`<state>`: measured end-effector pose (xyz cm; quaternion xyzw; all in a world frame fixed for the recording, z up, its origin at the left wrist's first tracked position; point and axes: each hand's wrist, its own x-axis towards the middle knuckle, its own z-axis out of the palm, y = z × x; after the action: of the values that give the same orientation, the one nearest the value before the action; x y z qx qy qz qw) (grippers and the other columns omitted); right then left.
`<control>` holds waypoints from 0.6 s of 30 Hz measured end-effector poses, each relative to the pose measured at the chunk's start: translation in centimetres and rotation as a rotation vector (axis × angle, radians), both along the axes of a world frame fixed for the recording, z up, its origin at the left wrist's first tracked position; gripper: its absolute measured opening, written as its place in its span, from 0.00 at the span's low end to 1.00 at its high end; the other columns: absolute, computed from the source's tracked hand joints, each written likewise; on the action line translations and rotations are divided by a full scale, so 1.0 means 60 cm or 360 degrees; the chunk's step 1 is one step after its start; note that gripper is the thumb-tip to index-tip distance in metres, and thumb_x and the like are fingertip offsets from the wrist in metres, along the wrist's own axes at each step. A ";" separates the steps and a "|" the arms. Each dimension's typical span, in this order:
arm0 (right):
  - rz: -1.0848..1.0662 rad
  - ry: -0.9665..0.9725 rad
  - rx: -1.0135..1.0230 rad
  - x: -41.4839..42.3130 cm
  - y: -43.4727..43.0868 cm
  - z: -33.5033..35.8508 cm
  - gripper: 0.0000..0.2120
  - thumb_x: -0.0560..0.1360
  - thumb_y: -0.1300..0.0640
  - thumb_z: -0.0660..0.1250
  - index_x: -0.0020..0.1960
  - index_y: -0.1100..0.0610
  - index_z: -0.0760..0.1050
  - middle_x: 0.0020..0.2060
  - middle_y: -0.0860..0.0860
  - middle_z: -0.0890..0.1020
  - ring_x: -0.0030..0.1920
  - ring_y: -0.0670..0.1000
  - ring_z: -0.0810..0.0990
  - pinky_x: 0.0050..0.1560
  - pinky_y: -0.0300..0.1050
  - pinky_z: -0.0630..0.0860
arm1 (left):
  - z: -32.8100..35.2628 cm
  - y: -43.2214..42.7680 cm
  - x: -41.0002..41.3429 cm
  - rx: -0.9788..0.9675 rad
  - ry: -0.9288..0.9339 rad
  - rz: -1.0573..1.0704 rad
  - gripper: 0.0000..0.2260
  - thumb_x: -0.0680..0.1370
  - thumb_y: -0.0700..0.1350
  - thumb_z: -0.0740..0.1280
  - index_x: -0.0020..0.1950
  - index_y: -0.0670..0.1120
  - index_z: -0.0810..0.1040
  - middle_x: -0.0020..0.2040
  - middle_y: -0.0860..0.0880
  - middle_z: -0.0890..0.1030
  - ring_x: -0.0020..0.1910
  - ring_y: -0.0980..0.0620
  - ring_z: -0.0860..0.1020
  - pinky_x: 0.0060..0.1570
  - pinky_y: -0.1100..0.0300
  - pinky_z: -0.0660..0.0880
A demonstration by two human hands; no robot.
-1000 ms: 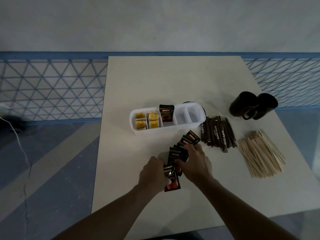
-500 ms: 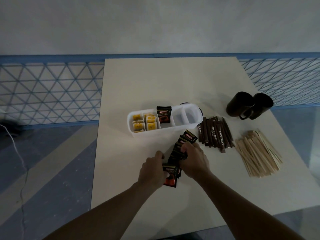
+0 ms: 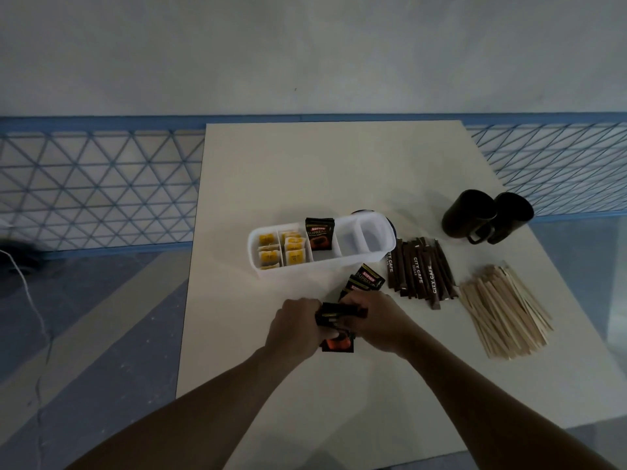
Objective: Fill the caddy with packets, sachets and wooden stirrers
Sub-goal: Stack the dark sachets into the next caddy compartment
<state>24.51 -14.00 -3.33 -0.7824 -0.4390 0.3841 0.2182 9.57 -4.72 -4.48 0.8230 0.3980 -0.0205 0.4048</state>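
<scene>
Left hand, right hand, both curled.

White caddy holding teabags, one upright packet, black packets gripped, sachets, stirrers nearby

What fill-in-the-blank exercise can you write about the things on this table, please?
1. The yellow tea bags sit at the ____ end of the white plastic caddy.
2. Exactly ____ black coffee sachet stands inside the caddy.
3. The pale wooden stirrers lie to the ____ of the brown sugar sticks.
4. Beyond the stirrers are ____ black mugs.
Missing words: left, one, right, two.
</scene>
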 end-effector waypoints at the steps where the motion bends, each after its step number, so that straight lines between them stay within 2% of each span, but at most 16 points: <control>1: -0.0005 -0.0020 0.0025 0.002 0.004 0.003 0.02 0.74 0.56 0.72 0.44 0.52 0.79 0.38 0.48 0.81 0.41 0.48 0.79 0.41 0.43 0.75 | 0.004 0.003 0.003 0.0011 -0.0012 0.0004 0.14 0.71 0.55 0.76 0.50 0.48 0.82 0.45 0.50 0.84 0.43 0.51 0.81 0.44 0.58 0.77; 4: -0.0083 0.0001 0.0109 0.010 0.019 0.016 0.04 0.75 0.60 0.70 0.43 0.53 0.79 0.37 0.48 0.81 0.38 0.47 0.79 0.40 0.44 0.75 | 0.019 0.016 0.013 -0.0001 -0.0064 0.0018 0.15 0.75 0.56 0.71 0.51 0.45 0.81 0.45 0.50 0.83 0.41 0.52 0.80 0.42 0.60 0.77; 6: -0.0185 0.0067 0.0178 0.018 0.031 0.025 0.03 0.76 0.60 0.70 0.48 0.53 0.79 0.41 0.50 0.82 0.42 0.49 0.81 0.42 0.45 0.78 | 0.041 0.023 0.022 -0.0113 -0.0060 0.0008 0.13 0.79 0.53 0.66 0.55 0.44 0.77 0.48 0.49 0.81 0.41 0.52 0.79 0.38 0.63 0.75; 8: -0.0357 0.0206 0.0245 0.024 0.043 0.035 0.06 0.77 0.60 0.69 0.53 0.53 0.79 0.45 0.51 0.84 0.45 0.50 0.83 0.43 0.44 0.80 | 0.060 0.028 0.029 -0.0449 -0.0121 0.0068 0.11 0.81 0.48 0.64 0.61 0.45 0.72 0.51 0.48 0.80 0.42 0.49 0.82 0.37 0.61 0.80; 11: -0.0555 0.0353 0.0395 0.030 0.062 0.053 0.08 0.77 0.62 0.69 0.54 0.53 0.79 0.43 0.51 0.84 0.40 0.48 0.83 0.38 0.40 0.78 | 0.083 0.033 0.038 -0.0774 -0.0302 0.0239 0.13 0.81 0.42 0.64 0.64 0.48 0.69 0.52 0.47 0.81 0.43 0.44 0.85 0.42 0.51 0.83; 13: -0.0631 0.0443 0.0475 0.033 0.071 0.064 0.08 0.77 0.62 0.70 0.55 0.54 0.79 0.39 0.49 0.84 0.34 0.45 0.80 0.35 0.41 0.76 | 0.090 0.041 0.046 -0.0775 -0.0454 0.0335 0.13 0.81 0.40 0.64 0.64 0.49 0.70 0.51 0.48 0.82 0.44 0.45 0.85 0.45 0.47 0.83; 15: -0.0613 0.0522 0.0490 0.040 0.077 0.069 0.07 0.77 0.63 0.69 0.54 0.56 0.79 0.35 0.50 0.83 0.31 0.45 0.78 0.34 0.43 0.75 | 0.095 0.050 0.055 -0.0743 -0.0602 0.0380 0.15 0.80 0.38 0.64 0.65 0.49 0.72 0.52 0.50 0.81 0.47 0.48 0.84 0.46 0.49 0.83; 18: -0.0414 0.0480 0.0388 0.050 0.085 0.071 0.05 0.77 0.64 0.68 0.52 0.57 0.80 0.38 0.55 0.84 0.33 0.47 0.79 0.35 0.45 0.76 | 0.094 0.066 0.066 -0.0641 -0.0696 0.0444 0.11 0.80 0.37 0.65 0.59 0.50 0.75 0.51 0.50 0.82 0.48 0.50 0.84 0.49 0.49 0.82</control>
<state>27.52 -8.90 0.90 -0.7339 -0.3400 0.4094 0.4221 13.54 -0.78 1.17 0.6488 0.3985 0.1340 0.6343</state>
